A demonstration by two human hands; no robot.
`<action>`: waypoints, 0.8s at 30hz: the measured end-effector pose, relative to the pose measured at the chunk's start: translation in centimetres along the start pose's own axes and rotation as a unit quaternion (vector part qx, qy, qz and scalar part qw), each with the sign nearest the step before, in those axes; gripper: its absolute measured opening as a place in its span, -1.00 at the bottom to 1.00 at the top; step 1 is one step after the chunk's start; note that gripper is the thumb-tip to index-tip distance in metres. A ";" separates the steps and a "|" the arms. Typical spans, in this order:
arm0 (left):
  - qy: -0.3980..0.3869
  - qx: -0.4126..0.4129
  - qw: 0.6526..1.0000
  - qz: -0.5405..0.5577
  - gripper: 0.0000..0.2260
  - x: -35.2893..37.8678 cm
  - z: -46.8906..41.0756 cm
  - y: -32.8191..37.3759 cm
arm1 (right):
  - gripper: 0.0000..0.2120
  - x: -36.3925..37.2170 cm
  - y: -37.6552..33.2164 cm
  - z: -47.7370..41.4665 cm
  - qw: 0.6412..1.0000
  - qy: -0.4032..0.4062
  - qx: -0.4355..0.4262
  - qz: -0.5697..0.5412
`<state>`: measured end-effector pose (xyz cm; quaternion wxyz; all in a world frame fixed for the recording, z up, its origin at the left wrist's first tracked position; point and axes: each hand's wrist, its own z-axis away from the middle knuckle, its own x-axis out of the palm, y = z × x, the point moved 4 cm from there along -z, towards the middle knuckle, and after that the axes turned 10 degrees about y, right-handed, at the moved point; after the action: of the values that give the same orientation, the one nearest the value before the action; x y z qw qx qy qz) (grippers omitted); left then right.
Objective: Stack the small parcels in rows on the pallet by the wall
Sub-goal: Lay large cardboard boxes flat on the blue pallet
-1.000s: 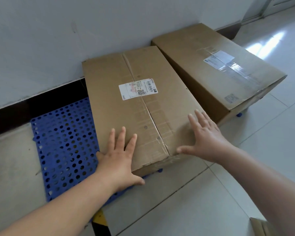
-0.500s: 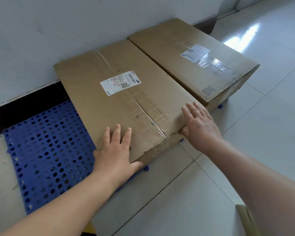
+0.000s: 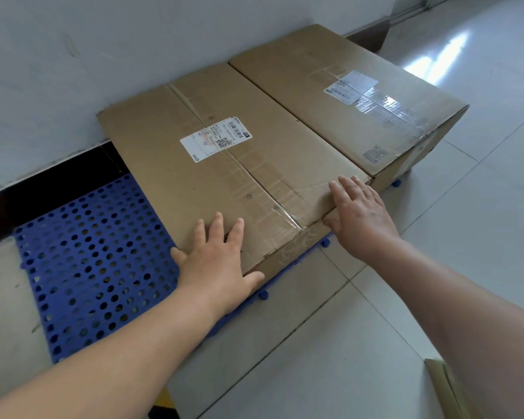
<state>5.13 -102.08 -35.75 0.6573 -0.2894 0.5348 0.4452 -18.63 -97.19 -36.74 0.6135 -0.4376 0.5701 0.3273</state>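
The nearer cardboard parcel (image 3: pixel 224 176) is being pressed by both hands on the blue perforated pallet (image 3: pixel 88 252), which is lying on the tiled floor (image 3: pixel 375 328) against the wall (image 3: pixel 103 55). The left hand (image 3: pixel 215 261) is being held flat and open at the parcel's front left corner, its fingers spread over the top and its thumb laid along the front face. The right hand (image 3: pixel 360 213) is being kept open too, with straight fingers resting on the top at the front right corner. A white shipping label (image 3: pixel 215 139) is being shown on the taped seam of the lid. A second parcel (image 3: pixel 345 86) is being touched along its long side by the first, to the right. The pallet's left part is being left uncovered.
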 end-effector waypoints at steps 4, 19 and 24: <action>0.058 0.064 0.995 -0.045 -0.13 -1.5 -0.5 1.2 | -0.33 -0.6 -0.2 0.3 0.999 0.007 0.017 -0.033; 0.074 0.295 0.952 -0.020 -0.16 -5.9 -5.7 10.9 | -0.36 -6.2 5.1 5.6 0.980 0.049 0.186 -0.041; 0.088 0.391 0.916 -0.014 -0.16 -7.9 -3.9 16.9 | -0.34 -10.7 8.2 12.7 0.954 0.067 0.294 -0.001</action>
<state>-12.02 -100.26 -27.58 0.6748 -0.0546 0.7175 0.1639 -22.21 -81.25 -27.97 0.6755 -0.2595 0.6805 0.1150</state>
